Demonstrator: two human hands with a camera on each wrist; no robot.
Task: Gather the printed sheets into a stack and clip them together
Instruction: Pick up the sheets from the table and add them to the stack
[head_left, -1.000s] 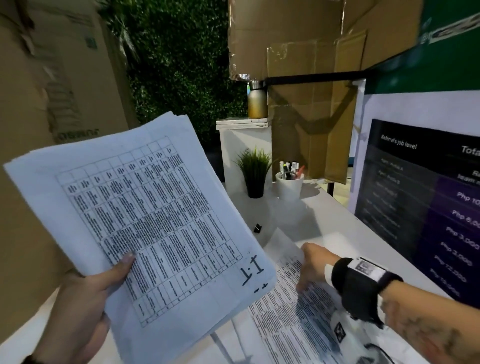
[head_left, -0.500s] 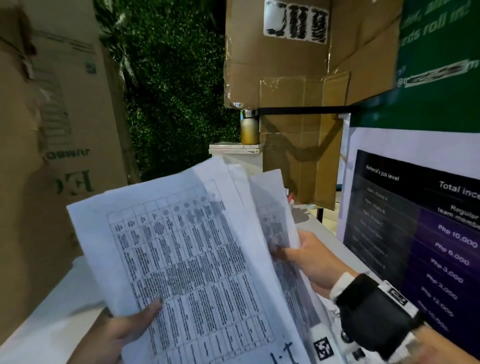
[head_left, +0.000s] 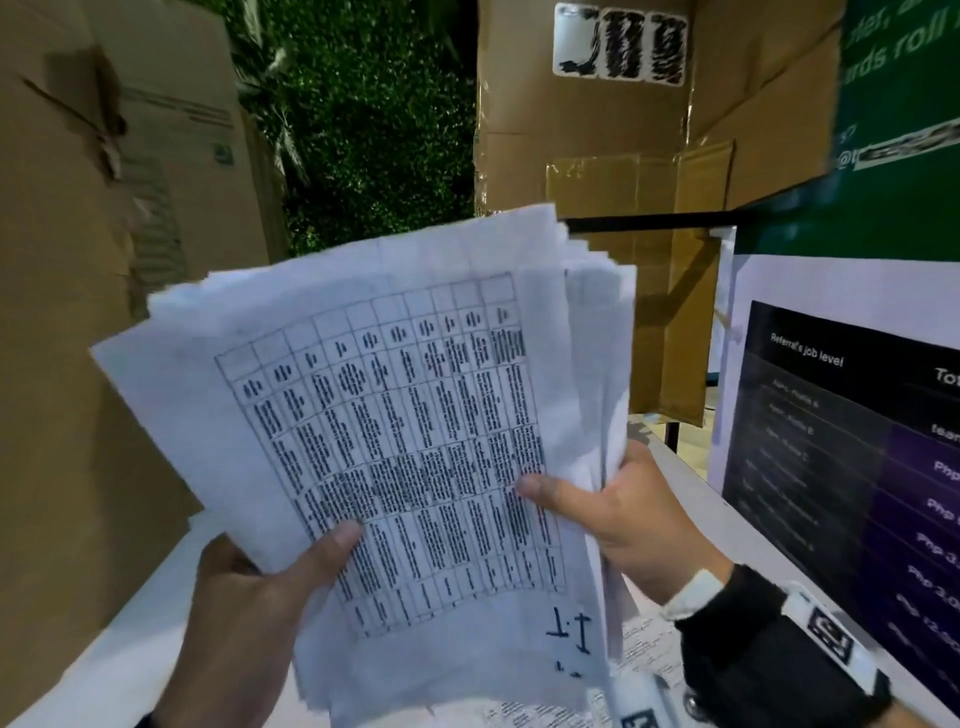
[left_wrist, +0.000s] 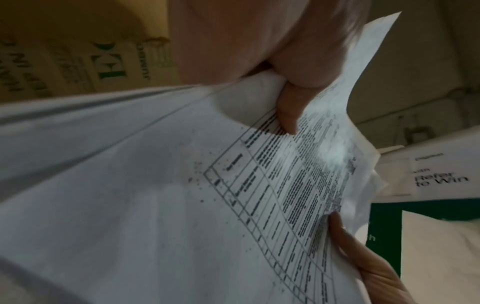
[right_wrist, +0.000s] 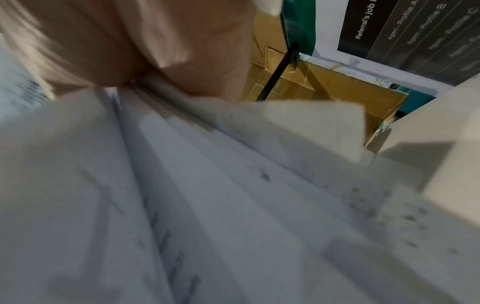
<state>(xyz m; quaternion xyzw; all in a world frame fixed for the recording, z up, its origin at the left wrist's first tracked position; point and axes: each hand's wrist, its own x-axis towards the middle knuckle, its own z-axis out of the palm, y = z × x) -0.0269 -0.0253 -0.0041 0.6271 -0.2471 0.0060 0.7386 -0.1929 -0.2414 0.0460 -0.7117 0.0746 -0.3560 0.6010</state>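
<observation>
Left hand (head_left: 249, 613) grips the lower left edge of the white printed paper sheets with a ruled table (head_left: 384, 457), thumb curled over the top page, fingers hidden beneath. Right hand (head_left: 623, 514) pinches the right edge of the same bundle, thumb flat on the print, fingers wrapped behind; the black wrist strap with a white tag (head_left: 769, 649) sits just behind it. Bundle is held up off the white table (head_left: 104, 660), tilted, edges fanned and uneven at the top right. More printed paper (head_left: 644, 654) lies flat on the table below the bundle. Farther back: brown cardboard boxes (head_left: 597, 145), a dark poster with white text (head_left: 841, 441) to the right, green foliage wall (head_left: 374, 119) behind. Step looks like gathering, not finished: sheets collected but not squared. Next move likely calls for adding the loose paper, tapping edges flush on the table, then fetching a clip; no clip visible in these views.
</observation>
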